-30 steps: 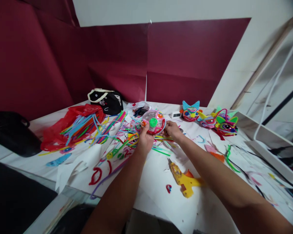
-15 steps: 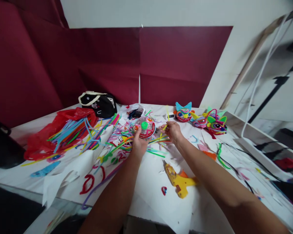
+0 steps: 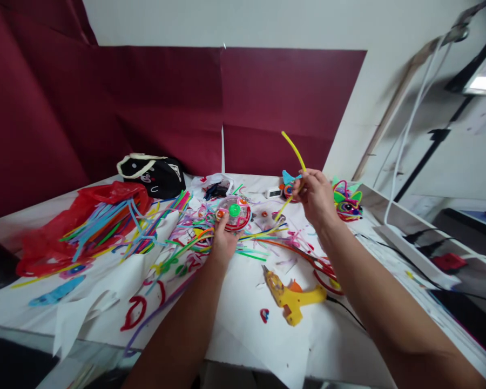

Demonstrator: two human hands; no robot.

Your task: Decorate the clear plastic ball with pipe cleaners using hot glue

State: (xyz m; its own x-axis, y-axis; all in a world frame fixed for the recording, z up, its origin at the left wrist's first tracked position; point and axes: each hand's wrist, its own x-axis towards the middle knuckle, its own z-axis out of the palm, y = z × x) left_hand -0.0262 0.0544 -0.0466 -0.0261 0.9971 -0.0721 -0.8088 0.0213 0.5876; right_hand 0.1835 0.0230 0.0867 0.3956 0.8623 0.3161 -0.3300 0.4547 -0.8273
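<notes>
My left hand (image 3: 224, 243) is closed on the near edge of a round clear craft piece (image 3: 235, 213), trimmed with a green centre, orange spots and a red rim. A yellow pipe cleaner (image 3: 293, 146) is pinched in my right hand (image 3: 316, 199); one end curves up and the other slants down toward the table. Beyond the right hand stands a decorated mask-like figure with a blue ear (image 3: 288, 177), partly hidden by the fingers. Under both hands lies a pile of loose pipe cleaners (image 3: 202, 239).
A yellow glue gun (image 3: 288, 297) rests in front, with red-handled scissors (image 3: 318, 263) behind it. At left, a red plastic bag (image 3: 51, 232) holds pipe cleaners, and a black pouch (image 3: 156, 175) stands behind. More decorated figures (image 3: 348, 208) and a power strip (image 3: 417, 265) are at right.
My right hand has moved up and to the right, raising the yellow pipe cleaner away from the round piece. My left hand still grips the piece. The view has shifted slightly.
</notes>
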